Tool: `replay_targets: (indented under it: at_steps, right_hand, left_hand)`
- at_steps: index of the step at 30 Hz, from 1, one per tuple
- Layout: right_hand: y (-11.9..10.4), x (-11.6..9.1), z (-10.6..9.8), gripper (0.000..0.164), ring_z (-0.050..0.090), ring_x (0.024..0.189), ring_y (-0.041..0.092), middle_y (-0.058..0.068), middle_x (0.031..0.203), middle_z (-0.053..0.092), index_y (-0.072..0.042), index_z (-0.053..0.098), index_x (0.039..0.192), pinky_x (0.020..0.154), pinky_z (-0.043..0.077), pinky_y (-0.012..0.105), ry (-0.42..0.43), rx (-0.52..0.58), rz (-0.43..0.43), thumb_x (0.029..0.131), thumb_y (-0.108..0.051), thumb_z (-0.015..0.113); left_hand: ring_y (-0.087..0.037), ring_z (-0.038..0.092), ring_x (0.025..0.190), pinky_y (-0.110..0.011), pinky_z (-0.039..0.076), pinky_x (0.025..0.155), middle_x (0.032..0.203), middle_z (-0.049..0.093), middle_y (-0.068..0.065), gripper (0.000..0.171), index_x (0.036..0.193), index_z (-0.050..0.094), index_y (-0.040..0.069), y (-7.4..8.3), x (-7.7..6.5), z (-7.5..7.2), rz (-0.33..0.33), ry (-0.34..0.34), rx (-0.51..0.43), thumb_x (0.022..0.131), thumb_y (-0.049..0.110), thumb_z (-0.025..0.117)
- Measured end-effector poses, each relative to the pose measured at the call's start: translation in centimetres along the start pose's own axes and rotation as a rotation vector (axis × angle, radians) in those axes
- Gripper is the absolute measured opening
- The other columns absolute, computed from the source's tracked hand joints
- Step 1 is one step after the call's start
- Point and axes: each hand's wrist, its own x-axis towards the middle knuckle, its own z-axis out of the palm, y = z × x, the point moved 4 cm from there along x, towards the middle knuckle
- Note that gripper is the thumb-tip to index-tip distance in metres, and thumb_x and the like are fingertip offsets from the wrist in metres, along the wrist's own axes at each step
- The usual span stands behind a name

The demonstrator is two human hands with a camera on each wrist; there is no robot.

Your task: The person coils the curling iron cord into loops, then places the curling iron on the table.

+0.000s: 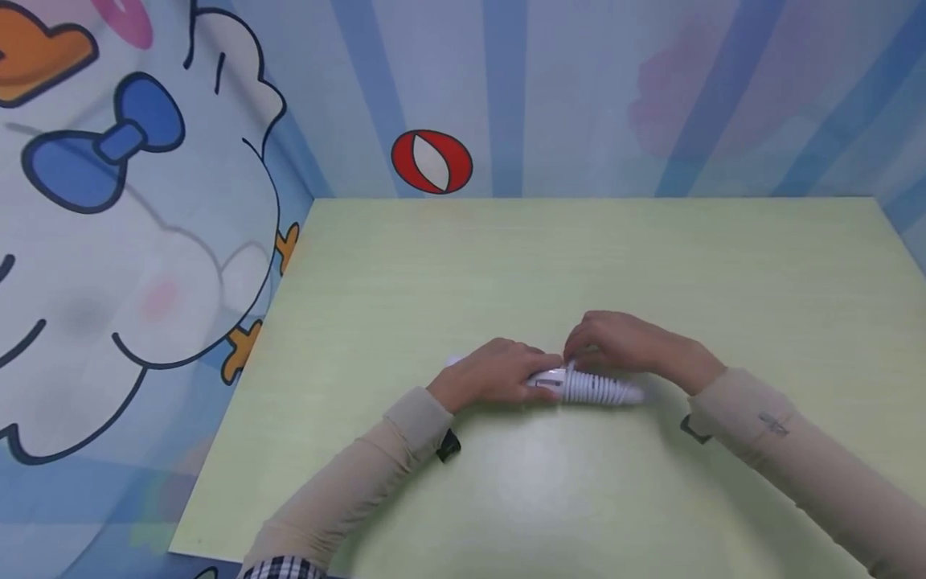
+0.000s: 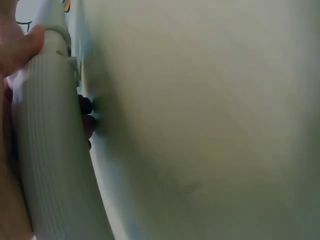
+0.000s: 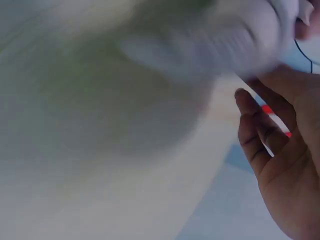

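A long white appliance, wand-shaped with a tapered right end (image 1: 635, 394), lies low over the table in the head view. My left hand (image 1: 499, 370) grips its left part, thumb and fingers on either side. The left wrist view shows a ribbed body (image 2: 57, 135) with my thumb (image 2: 31, 46) pressed near a collar. White cord-like rings (image 1: 596, 389) are wound round its right part. At the rings' left end, my right hand (image 1: 615, 342) pinches a white strand, fingertips close to the left thumb. The tapered end (image 3: 175, 52) is blurred in the right wrist view.
The pale green tabletop (image 1: 463, 265) stretches around both hands. A cartoon-painted wall (image 1: 564, 96) rises along the back, and another painted wall (image 1: 145, 265) borders the left edge. A dark wrist-worn piece (image 1: 448, 445) sits under the left cuff.
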Motion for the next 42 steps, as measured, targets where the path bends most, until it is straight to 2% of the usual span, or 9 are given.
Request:
replay_targets:
  at_steps: [4, 9, 14, 19, 28, 35, 42]
  right_hand:
    - [1.2, -0.1, -1.2, 0.01, 0.057, 0.081, 0.007, -0.011, 0.087, 0.067, -0.017, 0.072, 0.089, 0.074, 0.045, 0.032, 0.081, 0.009, 0.073, 0.082, -0.011, 0.069]
    - [1.3, -0.5, -0.1, 0.016, 0.058, 0.089, 0.012, -0.009, 0.097, 0.066, -0.017, 0.07, 0.098, 0.079, 0.045, 0.035, 0.019, 0.082, 0.136, 0.084, -0.011, 0.066]
    - [0.8, -0.8, 1.0, 0.022, 0.058, 0.096, 0.016, -0.004, 0.105, 0.064, -0.016, 0.068, 0.105, 0.082, 0.045, 0.038, 0.021, 0.071, 0.102, 0.083, -0.014, 0.068]
    - [0.5, -0.8, 1.3, 0.02, 0.059, 0.093, 0.017, -0.001, 0.102, 0.064, -0.013, 0.068, 0.101, 0.08, 0.047, 0.038, 0.058, 0.07, 0.062, 0.081, -0.012, 0.07]
    - [0.1, -0.6, 2.0, 0.016, 0.057, 0.085, 0.013, -0.001, 0.101, 0.061, -0.011, 0.066, 0.099, 0.076, 0.047, 0.033, 0.064, 0.129, 0.143, 0.083, -0.009, 0.066]
    - [0.0, -0.6, 2.3, 0.016, 0.058, 0.082, 0.013, 0.001, 0.1, 0.06, -0.009, 0.066, 0.098, 0.074, 0.048, 0.031, 0.097, 0.135, 0.167, 0.083, -0.007, 0.067]
    - [-0.1, -0.7, 2.3, 0.016, 0.059, 0.083, 0.015, 0.002, 0.099, 0.06, -0.008, 0.066, 0.098, 0.074, 0.049, 0.032, 0.119, 0.132, 0.178, 0.082, -0.006, 0.067]
  left_hand:
    - [-0.006, 0.044, 0.061, -0.023, 0.033, 0.052, 0.075, 0.049, 0.01, 0.038, 0.097, 0.047, 0.022, 0.6, 0.1, 0.4, -0.003, 0.024, 0.067, 0.089, 0.06, 0.043]
    - [-0.007, 0.045, 0.061, -0.023, 0.035, 0.053, 0.077, 0.05, 0.01, 0.037, 0.1, 0.048, 0.023, 1.0, -0.2, 0.5, -0.033, 0.043, 0.073, 0.089, 0.059, 0.043]
    - [-0.008, 0.046, 0.062, -0.023, 0.035, 0.053, 0.079, 0.049, 0.009, 0.039, 0.103, 0.048, 0.024, 1.0, -0.3, 0.5, -0.067, 0.029, 0.063, 0.09, 0.06, 0.039]
    - [-0.009, 0.045, 0.061, -0.023, 0.034, 0.052, 0.079, 0.046, 0.007, 0.039, 0.104, 0.048, 0.025, 1.0, -0.4, 0.3, -0.089, 0.022, 0.071, 0.09, 0.06, 0.039]
    - [-0.009, 0.043, 0.06, -0.022, 0.034, 0.053, 0.08, 0.044, 0.006, 0.037, 0.099, 0.048, 0.024, 1.1, -0.5, 0.5, -0.085, 0.058, 0.066, 0.09, 0.059, 0.04]
    - [-0.008, 0.041, 0.071, -0.021, 0.035, 0.056, 0.089, 0.042, 0.005, 0.04, 0.103, 0.051, 0.022, 1.2, -0.5, 0.5, -0.051, 0.088, 0.083, 0.09, 0.058, 0.042]
    - [-0.008, 0.041, 0.07, -0.021, 0.034, 0.056, 0.088, 0.042, 0.006, 0.038, 0.099, 0.049, 0.023, 1.0, -0.4, 0.6, -0.053, 0.071, 0.068, 0.09, 0.059, 0.04]
